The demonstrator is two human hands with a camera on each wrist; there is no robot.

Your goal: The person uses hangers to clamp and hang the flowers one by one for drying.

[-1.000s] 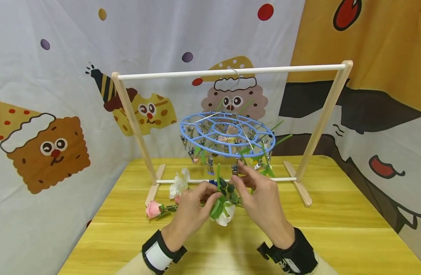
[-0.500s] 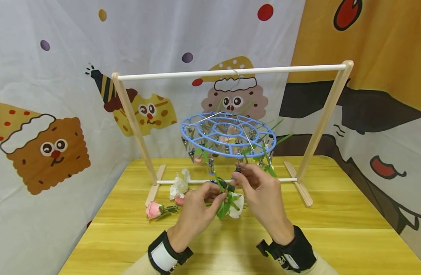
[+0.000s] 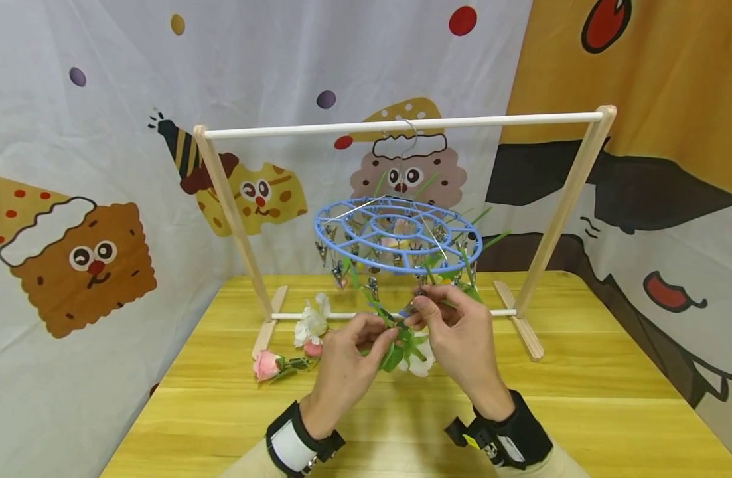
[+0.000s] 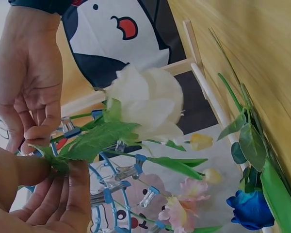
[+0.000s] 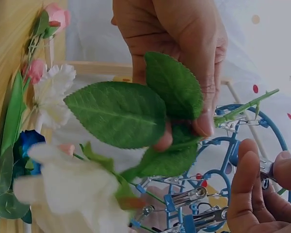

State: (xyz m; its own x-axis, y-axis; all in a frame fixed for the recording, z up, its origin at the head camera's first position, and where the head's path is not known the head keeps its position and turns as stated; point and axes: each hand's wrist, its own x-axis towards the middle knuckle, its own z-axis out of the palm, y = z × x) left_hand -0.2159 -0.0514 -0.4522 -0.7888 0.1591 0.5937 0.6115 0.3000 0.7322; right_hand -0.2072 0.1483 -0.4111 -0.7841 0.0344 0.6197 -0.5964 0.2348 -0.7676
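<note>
Bright, even light in the head view; dimmer, duller colour in both wrist views.
Soft light, seemingly from above, spreads over the yellow wood-grain bench [image 3: 581,411], leaving faint, diffuse shadows on its near part. The wide lens stretches the printed cloth backdrop [image 3: 37,372] towards the left and right edges. In the right wrist view, the near white-petalled artificial rose [image 5: 77,194] is heavily blurred, while the serrated dark-green leaves [image 5: 119,114] look crisp.
</note>
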